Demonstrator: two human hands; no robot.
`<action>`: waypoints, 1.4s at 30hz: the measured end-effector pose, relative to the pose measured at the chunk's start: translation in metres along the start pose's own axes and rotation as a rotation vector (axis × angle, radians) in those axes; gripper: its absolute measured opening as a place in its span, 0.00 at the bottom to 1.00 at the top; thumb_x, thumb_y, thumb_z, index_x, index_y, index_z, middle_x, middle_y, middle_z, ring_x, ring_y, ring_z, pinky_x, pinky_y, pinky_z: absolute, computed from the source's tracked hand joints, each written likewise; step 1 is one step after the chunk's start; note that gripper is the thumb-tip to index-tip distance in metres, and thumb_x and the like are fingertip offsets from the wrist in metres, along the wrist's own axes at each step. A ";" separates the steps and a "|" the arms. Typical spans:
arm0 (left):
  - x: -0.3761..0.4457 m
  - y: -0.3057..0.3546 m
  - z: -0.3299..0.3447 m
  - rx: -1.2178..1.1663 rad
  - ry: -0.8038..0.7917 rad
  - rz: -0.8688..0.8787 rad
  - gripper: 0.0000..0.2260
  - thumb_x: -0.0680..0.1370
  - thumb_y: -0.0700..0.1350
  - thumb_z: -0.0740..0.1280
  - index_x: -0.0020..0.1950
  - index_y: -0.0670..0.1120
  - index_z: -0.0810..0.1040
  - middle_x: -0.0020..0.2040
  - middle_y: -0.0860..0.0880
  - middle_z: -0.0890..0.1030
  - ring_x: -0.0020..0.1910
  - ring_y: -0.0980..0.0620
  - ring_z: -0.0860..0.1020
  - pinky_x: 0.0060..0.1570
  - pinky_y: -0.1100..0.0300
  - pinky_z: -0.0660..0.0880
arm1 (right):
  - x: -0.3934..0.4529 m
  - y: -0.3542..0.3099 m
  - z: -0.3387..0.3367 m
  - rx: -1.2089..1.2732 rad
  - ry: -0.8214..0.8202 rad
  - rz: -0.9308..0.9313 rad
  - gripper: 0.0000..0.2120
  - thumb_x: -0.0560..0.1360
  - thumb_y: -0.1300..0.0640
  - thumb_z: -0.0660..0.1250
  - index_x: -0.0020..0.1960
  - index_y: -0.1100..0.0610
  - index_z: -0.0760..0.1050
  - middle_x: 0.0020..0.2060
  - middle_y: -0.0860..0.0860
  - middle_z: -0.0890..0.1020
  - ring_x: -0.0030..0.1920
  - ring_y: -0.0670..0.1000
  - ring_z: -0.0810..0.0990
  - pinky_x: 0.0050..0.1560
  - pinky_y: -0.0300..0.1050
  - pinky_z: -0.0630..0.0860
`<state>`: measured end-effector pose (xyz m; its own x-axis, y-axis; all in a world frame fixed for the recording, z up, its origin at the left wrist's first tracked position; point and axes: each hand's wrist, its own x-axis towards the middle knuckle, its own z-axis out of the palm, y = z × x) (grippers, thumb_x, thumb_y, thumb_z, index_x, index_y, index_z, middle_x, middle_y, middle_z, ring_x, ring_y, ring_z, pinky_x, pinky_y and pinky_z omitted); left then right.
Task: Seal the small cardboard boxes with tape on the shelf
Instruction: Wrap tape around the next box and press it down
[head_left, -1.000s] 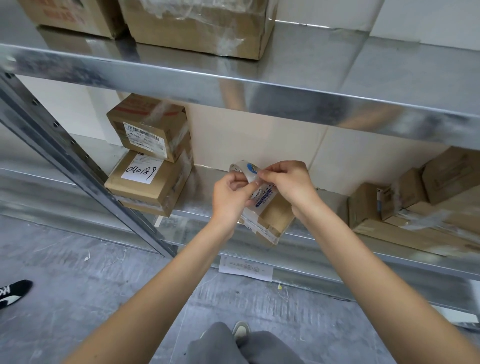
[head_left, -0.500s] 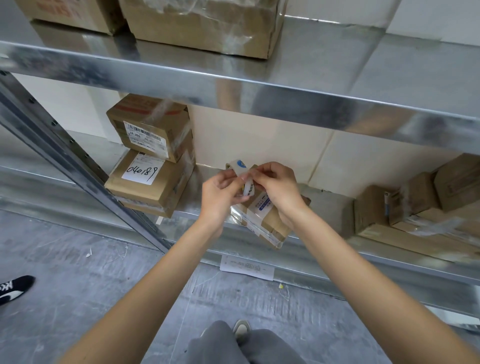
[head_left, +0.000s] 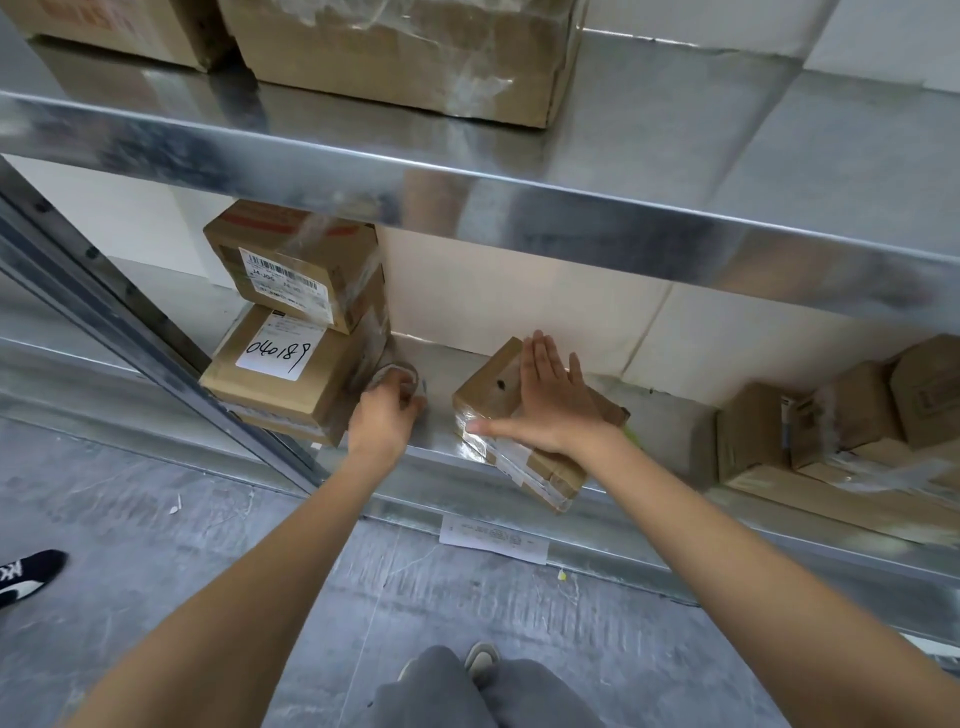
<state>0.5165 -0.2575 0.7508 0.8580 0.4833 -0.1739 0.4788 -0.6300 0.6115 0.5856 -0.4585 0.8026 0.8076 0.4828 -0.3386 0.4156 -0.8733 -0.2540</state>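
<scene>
A small cardboard box (head_left: 488, 387) lies on the lower metal shelf (head_left: 441, 364), its front end over the shelf's edge, clear tape and a label wrapped on its near part. My right hand (head_left: 550, 405) lies flat on its top with straight fingers and the thumb spread left. My left hand (head_left: 384, 415) grips a clear tape roll (head_left: 397, 376) down on the shelf, just left of the box and beside a stack of two boxes.
Two stacked labelled boxes (head_left: 301, 322) stand at the shelf's left by a slanted metal upright (head_left: 156, 343). More taped boxes (head_left: 831, 431) sit at the right. The upper shelf (head_left: 519, 202) carries large boxes (head_left: 415, 52). A black shoe (head_left: 26, 577) shows on the grey floor.
Both hands held the tape at the raised box before. Now the box lies on the shelf under my flat right hand, and my left hand has carried the roll down to the left.
</scene>
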 end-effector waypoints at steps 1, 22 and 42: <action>0.002 0.001 0.003 0.005 0.008 0.012 0.14 0.77 0.48 0.70 0.61 0.46 0.75 0.53 0.44 0.82 0.52 0.41 0.80 0.51 0.48 0.78 | 0.001 0.001 0.002 -0.039 -0.001 -0.004 0.65 0.62 0.19 0.57 0.77 0.61 0.33 0.77 0.55 0.35 0.77 0.52 0.33 0.76 0.56 0.37; 0.017 0.038 0.035 -0.771 -0.550 0.062 0.17 0.84 0.41 0.53 0.70 0.44 0.72 0.66 0.46 0.76 0.63 0.54 0.76 0.64 0.64 0.70 | -0.005 -0.012 0.024 -0.170 0.147 -0.135 0.42 0.80 0.37 0.53 0.78 0.66 0.42 0.78 0.61 0.43 0.78 0.56 0.39 0.76 0.48 0.35; 0.015 0.035 0.038 -0.875 -0.604 -0.045 0.16 0.84 0.43 0.52 0.63 0.47 0.77 0.62 0.45 0.81 0.64 0.49 0.77 0.70 0.54 0.67 | -0.027 -0.013 0.066 -0.470 0.619 -0.484 0.21 0.72 0.69 0.57 0.64 0.68 0.75 0.61 0.63 0.79 0.63 0.60 0.78 0.67 0.52 0.71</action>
<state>0.5534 -0.2952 0.7406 0.9078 -0.0382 -0.4177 0.4184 0.1536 0.8952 0.5308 -0.4555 0.7553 0.5247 0.8008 0.2890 0.7852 -0.5863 0.1991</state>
